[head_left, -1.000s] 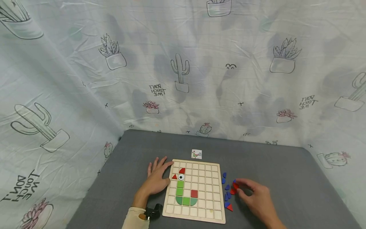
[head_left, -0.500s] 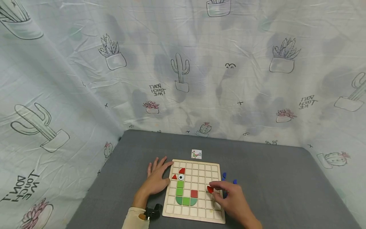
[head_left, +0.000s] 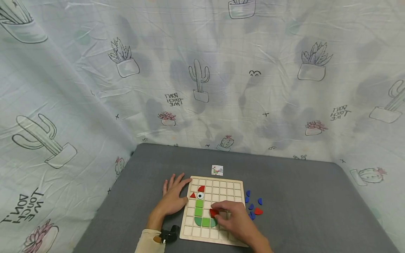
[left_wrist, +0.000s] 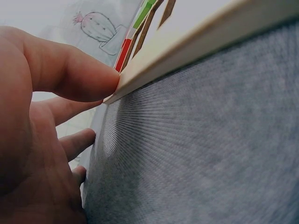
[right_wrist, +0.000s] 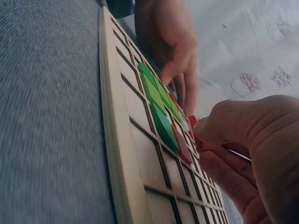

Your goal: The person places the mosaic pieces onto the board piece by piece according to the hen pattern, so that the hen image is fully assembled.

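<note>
My right hand (head_left: pixel 235 219) pinches a red flat piece (head_left: pixel 213 213) between thumb and fingers, over the wooden grid board (head_left: pixel 229 189). In the right wrist view this red piece (right_wrist: pixel 193 126) stands tilted close above the board, near a red square tile (right_wrist: pixel 183 147) and a dark green tile (right_wrist: pixel 162 126). My left hand (head_left: pixel 172 200) lies spread at the board's left side, its thumb and index fingertips at the edge. The left wrist view shows the thumb (left_wrist: pixel 74 70) against the board's side (left_wrist: pixel 187 53). Light green squares (head_left: pixel 198 211), a red triangle (head_left: pixel 193 195) and an eye tile (head_left: pixel 200 195) sit in the grid.
Right of the board, several blue pieces (head_left: pixel 251 206) and a red piece (head_left: pixel 258 211) lie on the grey table (head_left: pixel 284 186). A small printed pattern card (head_left: pixel 217 170) lies beyond the board. A cactus-print curtain (head_left: pixel 234 88) surrounds the table's far side.
My right hand has moved left from the loose pieces to above the board's lower middle, carrying the red piece it picked up. The left hand has stayed at the board's edge.
</note>
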A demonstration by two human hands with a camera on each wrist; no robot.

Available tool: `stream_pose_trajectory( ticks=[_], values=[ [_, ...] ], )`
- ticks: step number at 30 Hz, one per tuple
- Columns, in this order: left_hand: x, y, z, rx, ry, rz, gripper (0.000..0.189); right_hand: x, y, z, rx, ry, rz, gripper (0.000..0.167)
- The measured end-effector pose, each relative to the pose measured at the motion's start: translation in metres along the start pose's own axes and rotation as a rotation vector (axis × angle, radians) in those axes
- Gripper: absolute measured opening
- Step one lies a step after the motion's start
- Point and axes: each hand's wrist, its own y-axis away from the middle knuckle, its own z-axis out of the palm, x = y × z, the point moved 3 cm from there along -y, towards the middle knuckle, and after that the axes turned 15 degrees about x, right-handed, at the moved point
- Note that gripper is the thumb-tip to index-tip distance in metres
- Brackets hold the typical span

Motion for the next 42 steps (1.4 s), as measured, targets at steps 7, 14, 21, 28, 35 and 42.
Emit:
stream_pose_trajectory(
  ticks=[7,14,21,28,35,42],
  values=[
    [0.0,-0.001,0.0,-0.014,-0.013,-0.013,0.075,-0.004,-0.008,0.013,-0.042,-0.012,-0.054,0.028],
    [-0.002,-0.002,0.001,-0.03,-0.013,-0.033,0.075,-0.007,-0.011,0.02,-0.055,0.063,-0.122,0.03],
    [-0.003,-0.002,0.002,-0.01,-0.025,-0.013,0.075,-0.008,-0.013,0.023,-0.065,0.097,-0.113,0.029],
    [-0.001,-0.002,0.0,0.001,0.009,0.007,0.075,-0.007,-0.014,0.024,-0.039,0.12,-0.128,0.027],
    [-0.001,-0.004,0.002,-0.042,-0.024,-0.045,0.075,-0.006,-0.015,0.025,-0.028,0.134,-0.136,0.026],
    [-0.001,-0.004,0.003,-0.034,-0.031,-0.05,0.075,-0.001,-0.013,0.018,0.048,0.101,-0.201,0.028]
  ],
)
